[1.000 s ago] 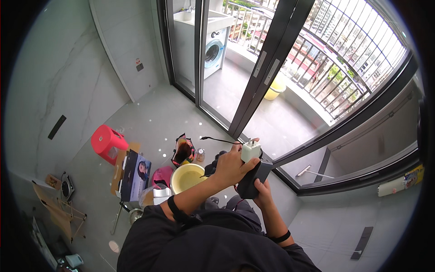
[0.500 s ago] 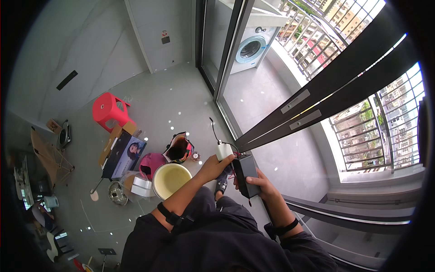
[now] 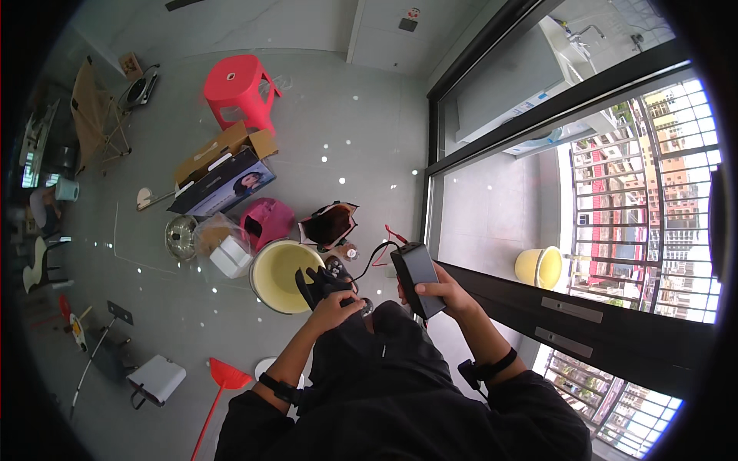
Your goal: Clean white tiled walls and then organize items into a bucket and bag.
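My right hand is closed round a black rectangular box, thumb across its face. A black cable leaves the top end of the box and curves down toward my left hand. Those left fingers are closed on a dark, glove-like piece with finger-shaped strips, which hangs over the rim of the yellow bucket. Whether the cable's end is also in that hand is hidden. A thin red wire sticks out near the top of the box.
Around the bucket stand a pink bag, an open tote bag, a steel pot and a long carton. A red stool is farther off. Right of me runs a dark door frame; another yellow bucket stands beyond it.
My left hand has moved from a white block beside the box down and left to above the bucket's edge. The view has turned; my right hand still holds the box.
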`<state>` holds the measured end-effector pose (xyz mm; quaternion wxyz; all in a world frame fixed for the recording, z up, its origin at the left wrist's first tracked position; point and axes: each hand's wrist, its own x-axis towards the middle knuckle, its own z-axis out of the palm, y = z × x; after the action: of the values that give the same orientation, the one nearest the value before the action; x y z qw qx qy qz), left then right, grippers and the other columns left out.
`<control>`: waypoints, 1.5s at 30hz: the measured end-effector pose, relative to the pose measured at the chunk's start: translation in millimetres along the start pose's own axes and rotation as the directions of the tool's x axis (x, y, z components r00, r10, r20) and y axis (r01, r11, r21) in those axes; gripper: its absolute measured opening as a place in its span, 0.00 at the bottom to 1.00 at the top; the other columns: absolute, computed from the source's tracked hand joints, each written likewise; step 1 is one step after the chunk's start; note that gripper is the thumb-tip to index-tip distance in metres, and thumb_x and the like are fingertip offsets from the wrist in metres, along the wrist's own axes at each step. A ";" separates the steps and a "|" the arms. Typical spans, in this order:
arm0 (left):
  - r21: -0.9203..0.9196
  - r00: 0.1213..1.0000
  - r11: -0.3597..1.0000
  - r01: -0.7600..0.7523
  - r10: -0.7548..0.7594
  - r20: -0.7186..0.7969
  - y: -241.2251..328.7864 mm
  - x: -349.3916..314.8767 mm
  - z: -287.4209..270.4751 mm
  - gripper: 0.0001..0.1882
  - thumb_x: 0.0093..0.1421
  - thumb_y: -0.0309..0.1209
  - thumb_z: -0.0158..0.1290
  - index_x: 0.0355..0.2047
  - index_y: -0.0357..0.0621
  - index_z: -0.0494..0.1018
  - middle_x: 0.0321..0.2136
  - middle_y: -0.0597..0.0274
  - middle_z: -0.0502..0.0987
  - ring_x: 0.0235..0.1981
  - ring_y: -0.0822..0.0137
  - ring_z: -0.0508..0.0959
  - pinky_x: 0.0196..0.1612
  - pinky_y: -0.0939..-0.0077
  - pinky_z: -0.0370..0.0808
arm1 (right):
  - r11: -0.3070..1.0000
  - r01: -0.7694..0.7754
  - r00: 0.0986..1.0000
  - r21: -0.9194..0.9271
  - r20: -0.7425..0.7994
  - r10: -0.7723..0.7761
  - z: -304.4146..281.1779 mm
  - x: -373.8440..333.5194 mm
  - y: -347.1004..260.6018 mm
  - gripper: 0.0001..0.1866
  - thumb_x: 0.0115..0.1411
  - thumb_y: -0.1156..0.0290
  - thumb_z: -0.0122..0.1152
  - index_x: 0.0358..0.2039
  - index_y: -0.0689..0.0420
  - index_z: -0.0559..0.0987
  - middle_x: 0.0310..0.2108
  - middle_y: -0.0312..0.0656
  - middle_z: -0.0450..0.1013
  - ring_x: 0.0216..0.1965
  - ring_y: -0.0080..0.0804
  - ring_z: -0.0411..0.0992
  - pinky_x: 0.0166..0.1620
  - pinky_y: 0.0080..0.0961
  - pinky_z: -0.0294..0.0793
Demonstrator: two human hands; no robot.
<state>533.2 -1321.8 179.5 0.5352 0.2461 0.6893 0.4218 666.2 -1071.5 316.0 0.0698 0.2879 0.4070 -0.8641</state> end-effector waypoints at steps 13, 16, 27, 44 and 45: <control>-0.794 0.870 0.445 0.413 -0.450 0.200 -105.0 -31.0 15.4 0.11 0.67 0.37 0.57 0.42 0.42 0.78 0.38 0.68 0.79 0.44 0.76 0.75 0.52 0.79 0.69 | 0.748 -0.107 0.877 -0.655 0.292 0.382 -57.0 294.9 31.9 0.46 0.43 0.65 0.76 0.64 0.60 0.68 0.48 0.42 0.74 0.51 0.33 0.69 0.55 0.28 0.67; -0.854 0.886 0.339 0.394 -0.386 0.255 -112.2 -32.3 43.8 0.11 0.68 0.37 0.56 0.42 0.43 0.78 0.39 0.68 0.79 0.44 0.76 0.75 0.52 0.79 0.69 | 0.686 -0.138 0.842 -0.714 0.280 0.461 -77.0 351.9 58.0 0.46 0.42 0.63 0.77 0.63 0.60 0.69 0.49 0.42 0.73 0.51 0.35 0.70 0.56 0.30 0.67; -0.899 0.911 0.301 0.318 -0.358 0.203 -125.3 39.6 127.0 0.10 0.69 0.34 0.53 0.44 0.42 0.78 0.38 0.68 0.79 0.42 0.75 0.75 0.50 0.80 0.69 | 0.448 -0.134 0.706 -0.884 0.232 0.669 -105.5 384.5 79.9 0.45 0.41 0.60 0.79 0.60 0.58 0.70 0.46 0.48 0.76 0.49 0.42 0.73 0.55 0.34 0.69; -0.908 0.921 0.275 0.316 -0.319 0.224 -131.6 65.1 135.3 0.11 0.69 0.36 0.54 0.43 0.41 0.77 0.38 0.67 0.79 0.44 0.74 0.76 0.54 0.78 0.69 | 0.465 -0.230 0.865 -0.855 0.039 0.500 -147.9 486.2 113.2 0.37 0.41 0.71 0.76 0.55 0.57 0.73 0.35 0.35 0.75 0.35 0.28 0.73 0.42 0.26 0.74; -0.909 0.920 0.272 0.315 -0.322 0.223 -132.4 64.5 135.3 0.11 0.69 0.36 0.54 0.43 0.41 0.77 0.38 0.67 0.79 0.44 0.74 0.76 0.54 0.78 0.69 | 0.464 -0.231 0.863 -0.855 0.040 0.503 -143.9 486.7 115.4 0.37 0.41 0.71 0.76 0.55 0.57 0.73 0.35 0.35 0.75 0.35 0.28 0.73 0.42 0.26 0.74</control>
<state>656.2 -1297.1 23.8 0.6493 -0.2473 0.3602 0.6226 369.3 -985.2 -102.7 0.4412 0.1735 0.6762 -0.5639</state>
